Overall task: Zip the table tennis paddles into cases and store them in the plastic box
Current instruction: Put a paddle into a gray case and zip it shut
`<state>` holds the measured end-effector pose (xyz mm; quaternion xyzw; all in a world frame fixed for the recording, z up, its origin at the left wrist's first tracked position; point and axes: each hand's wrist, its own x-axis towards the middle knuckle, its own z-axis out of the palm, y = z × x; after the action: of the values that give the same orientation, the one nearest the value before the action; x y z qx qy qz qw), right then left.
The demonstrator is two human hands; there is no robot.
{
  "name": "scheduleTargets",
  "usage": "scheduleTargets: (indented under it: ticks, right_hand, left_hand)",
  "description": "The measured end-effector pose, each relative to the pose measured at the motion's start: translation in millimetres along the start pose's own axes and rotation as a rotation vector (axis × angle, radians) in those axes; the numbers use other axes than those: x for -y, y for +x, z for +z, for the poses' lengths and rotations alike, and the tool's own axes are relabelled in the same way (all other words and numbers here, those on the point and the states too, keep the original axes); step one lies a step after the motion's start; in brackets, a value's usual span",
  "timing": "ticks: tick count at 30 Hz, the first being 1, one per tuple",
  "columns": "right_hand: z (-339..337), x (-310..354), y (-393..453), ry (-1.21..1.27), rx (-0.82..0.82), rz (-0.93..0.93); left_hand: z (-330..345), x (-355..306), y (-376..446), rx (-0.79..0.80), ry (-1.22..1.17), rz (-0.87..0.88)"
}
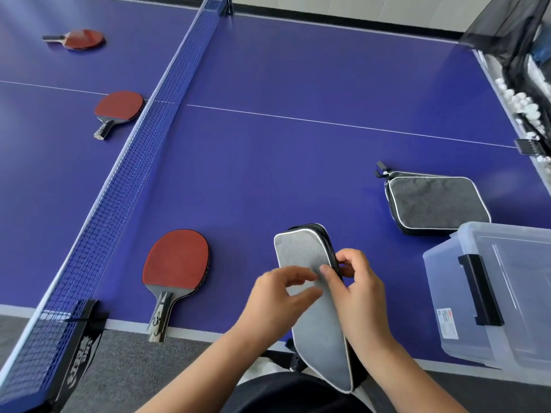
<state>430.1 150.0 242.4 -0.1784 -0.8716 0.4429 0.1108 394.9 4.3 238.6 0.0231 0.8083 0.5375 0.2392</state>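
we see open blue table between the net and the dark grey case, wide enough for a hand to cross. the net walls off the left half. at right the plastic box blocks the near corner, the dark case just beyond it. a red paddle lies near the net's front end.

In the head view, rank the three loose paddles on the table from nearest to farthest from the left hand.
From the left hand:
1. Nearest paddle, just left of it, near the table edge.
2. Middle paddle, beyond the net.
3. Far paddle, top left corner.
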Motion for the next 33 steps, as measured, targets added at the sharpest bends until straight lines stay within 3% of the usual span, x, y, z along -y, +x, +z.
scheduleTargets:
  ticks: [3,7,14,19,27,33]
  right_hand:
    - [7,3,6,0.05,0.06,0.07]
    - [11,8,15,0.121,0.152,0.156]
    - [17,7,21,0.147,0.303,0.279]
    - [17,-3,22,0.15,0.387,0.284]
    - [24,-13,21,0.173,0.336,0.246]
    - [20,-23,15,0.025,0.343,0.216]
  left_hand:
    - [9,1,0,0.069,0.012,0.044]
    - [15,4,3,0.039,0.04,0.06]
    - [22,12,12,-0.107,-0.023,-0.106]
    - [19,16,16,-0.053,-0.196,-0.16]
    - [12,15,23,-0.072,-0.307,-0.234]
    - [4,20,28,-0.098,-0.301,-0.243]
